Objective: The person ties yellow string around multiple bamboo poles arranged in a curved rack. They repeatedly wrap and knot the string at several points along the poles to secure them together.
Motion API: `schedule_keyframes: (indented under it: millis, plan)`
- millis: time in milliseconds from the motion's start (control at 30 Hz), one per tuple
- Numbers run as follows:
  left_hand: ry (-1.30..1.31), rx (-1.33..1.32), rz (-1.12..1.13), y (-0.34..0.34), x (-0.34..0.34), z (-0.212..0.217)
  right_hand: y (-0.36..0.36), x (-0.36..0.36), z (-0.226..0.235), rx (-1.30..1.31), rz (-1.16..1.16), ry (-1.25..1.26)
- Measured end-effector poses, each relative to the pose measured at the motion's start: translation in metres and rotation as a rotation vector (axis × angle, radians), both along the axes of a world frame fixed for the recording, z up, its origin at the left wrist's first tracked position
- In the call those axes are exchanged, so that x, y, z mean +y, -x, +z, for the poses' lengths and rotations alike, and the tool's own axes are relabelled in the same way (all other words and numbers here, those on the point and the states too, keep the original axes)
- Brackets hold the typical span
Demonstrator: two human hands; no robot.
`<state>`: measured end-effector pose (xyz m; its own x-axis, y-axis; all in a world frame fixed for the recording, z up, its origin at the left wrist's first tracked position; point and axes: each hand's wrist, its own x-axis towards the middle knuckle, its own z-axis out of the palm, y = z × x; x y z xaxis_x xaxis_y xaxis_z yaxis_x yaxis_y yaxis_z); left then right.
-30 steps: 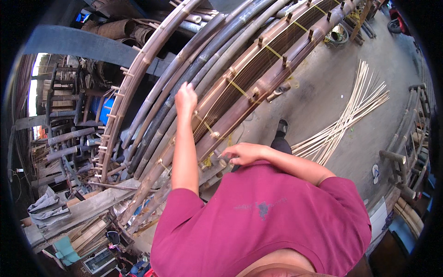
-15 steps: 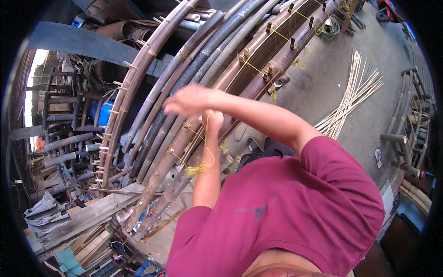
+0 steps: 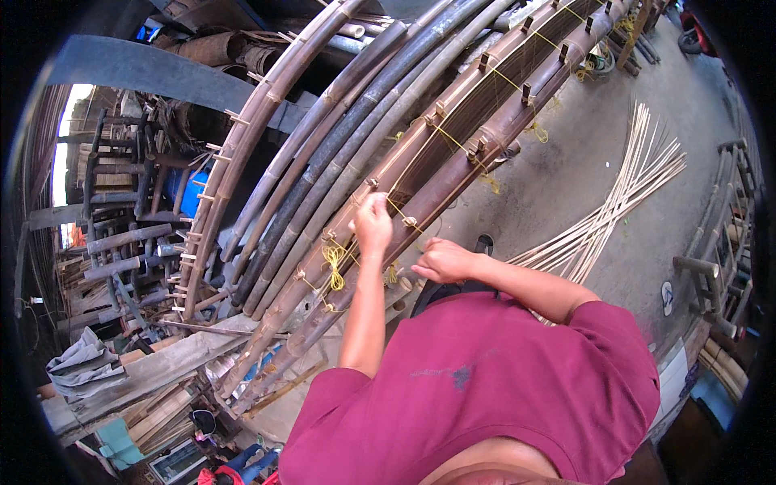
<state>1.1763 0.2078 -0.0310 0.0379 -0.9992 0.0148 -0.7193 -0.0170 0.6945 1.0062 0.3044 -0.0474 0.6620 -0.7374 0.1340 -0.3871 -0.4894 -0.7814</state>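
The bamboo frame [image 3: 512,115] stretches slantwise before the person, its long axis running from near left to far right, with the concrete floor [image 3: 566,162] along its right side. Two brown, ringed poles form its long edges; short dark pegs [image 3: 525,91] stand along them, and thin yellow cords [image 3: 506,78] cross the gap. A looped yellow hank [image 3: 334,265] hangs near the left pole. The left hand [image 3: 373,225] is over the frame beside that pole, fingers bent in; the right hand [image 3: 446,260] is curled near the right pole. Whether either grips a cord, I cannot tell. Greyish poles [image 3: 347,133] lie left of the frame, roughly alongside; pale sticks [image 3: 606,210] cross on the floor at right.
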Motion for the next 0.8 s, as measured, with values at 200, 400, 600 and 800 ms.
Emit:
schedule_keyframes:
  millis: [200,400,600,800]
  plan:
    - [0.332,0.24,-0.023,0.018,-0.119,0.07,-0.011,0.016,-0.017,0.213,-0.087,0.216]
    - [-0.012,-0.231,-0.175,-0.037,-0.162,-0.036,-0.042,0.019,0.026,0.416,-0.087,0.241]
    - [0.091,-0.32,-0.125,-0.11,-0.058,0.057,-0.101,0.054,-0.004,-0.406,-0.134,-0.993]
    - [-0.235,-0.263,-0.256,-0.137,0.071,0.027,-0.176,0.025,0.031,-1.451,-0.988,-0.963]
